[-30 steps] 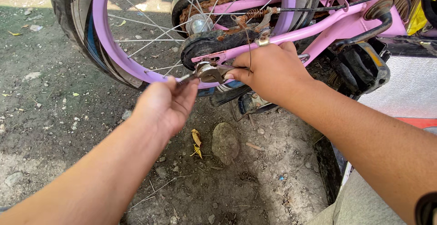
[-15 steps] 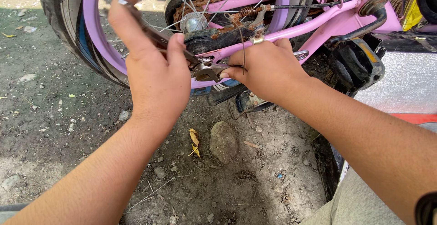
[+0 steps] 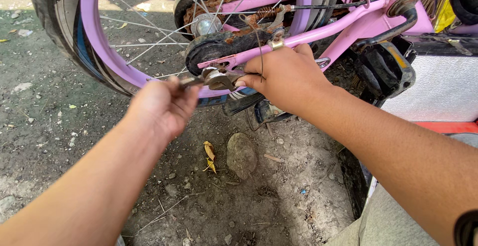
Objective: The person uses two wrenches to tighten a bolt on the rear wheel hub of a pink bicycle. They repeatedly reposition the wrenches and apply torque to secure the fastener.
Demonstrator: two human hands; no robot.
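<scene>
I am working the small grey metal wrench (image 3: pixel 196 81) at the fitting below the pink bicycle frame (image 3: pixel 279 44), just near of the rear hub. My left hand (image 3: pixel 162 107) has its fingers closed round the wrench handle; my right hand (image 3: pixel 284 77) grips the frame, fingertips pinching what looks like a nut. Next comes a short swing: spokes (image 3: pixel 144 42) crowd the far side, open dirt ground (image 3: pixel 259 196) lies near.

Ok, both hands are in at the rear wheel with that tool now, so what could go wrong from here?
The left hand holds the metal tool only by its end, so it may slip off the fitting. The right hand grips the pink frame right beside the rusty chain and spokes; a slip could scrape knuckles. The loose cable crossing the fingers could snag.
</scene>
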